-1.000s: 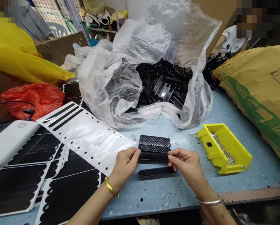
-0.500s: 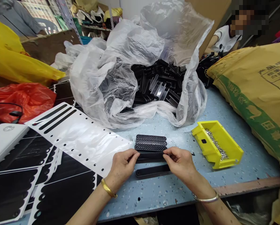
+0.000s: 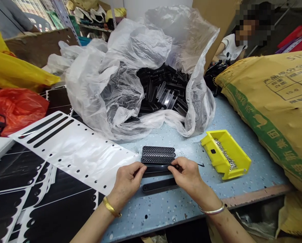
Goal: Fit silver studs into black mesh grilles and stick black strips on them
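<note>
A thin, glossy black strip point(image 3: 156, 168) is stretched between my two hands, close above the blue table. My left hand point(image 3: 130, 175) pinches its left end between thumb and fingertips. My right hand point(image 3: 186, 172) pinches it farther right, and a thin black end pokes out beyond my fingers. Just behind the strip, several black plastic bars point(image 3: 158, 154) lie side by side, their lattice faces up. Nearer me rests a smooth black bar point(image 3: 158, 186) with a hole at its left end; my right hand hides its other end.
To the left, a white sheet point(image 3: 85, 145) carrying black strips overlaps black-and-white sheets point(image 3: 62, 209). A clear plastic bag point(image 3: 90, 98) full of black bars stands behind. At right are a yellow bin point(image 3: 238, 158) of small metal pieces and a printed sack point(image 3: 274, 98). A person point(image 3: 233, 47) is beyond.
The whole view has shifted, so the table's contents appear farther left. My hands are slightly closer together, and more of the strip's end shows past my right hand.
</note>
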`<move>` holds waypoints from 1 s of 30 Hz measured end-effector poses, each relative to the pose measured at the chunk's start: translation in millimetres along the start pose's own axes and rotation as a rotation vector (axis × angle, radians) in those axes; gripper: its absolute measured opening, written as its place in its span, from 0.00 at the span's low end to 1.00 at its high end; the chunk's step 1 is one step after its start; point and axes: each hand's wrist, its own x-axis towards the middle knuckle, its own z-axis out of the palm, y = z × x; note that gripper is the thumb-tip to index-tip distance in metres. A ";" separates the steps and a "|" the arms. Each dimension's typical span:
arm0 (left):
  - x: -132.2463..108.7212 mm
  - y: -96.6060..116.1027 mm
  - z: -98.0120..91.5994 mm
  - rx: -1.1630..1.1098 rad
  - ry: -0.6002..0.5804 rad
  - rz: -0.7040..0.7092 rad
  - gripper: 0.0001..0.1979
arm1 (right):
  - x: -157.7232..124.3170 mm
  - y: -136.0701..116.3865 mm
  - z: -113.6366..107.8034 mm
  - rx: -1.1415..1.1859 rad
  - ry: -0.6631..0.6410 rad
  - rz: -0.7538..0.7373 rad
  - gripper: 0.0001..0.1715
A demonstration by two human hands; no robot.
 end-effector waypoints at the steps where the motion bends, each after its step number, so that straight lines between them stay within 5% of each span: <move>1: -0.2 0.0 -0.1 0.002 -0.001 0.000 0.13 | 0.3 -0.9 -1.0 0.010 0.004 0.014 0.03; 21: 0.6 1.2 0.0 0.016 0.002 0.020 0.13 | 4.9 -3.1 -1.5 -0.033 -0.073 0.036 0.03; 30: 0.8 1.9 -0.3 0.026 0.003 0.012 0.13 | 6.0 -2.4 -2.7 0.135 -0.092 0.208 0.04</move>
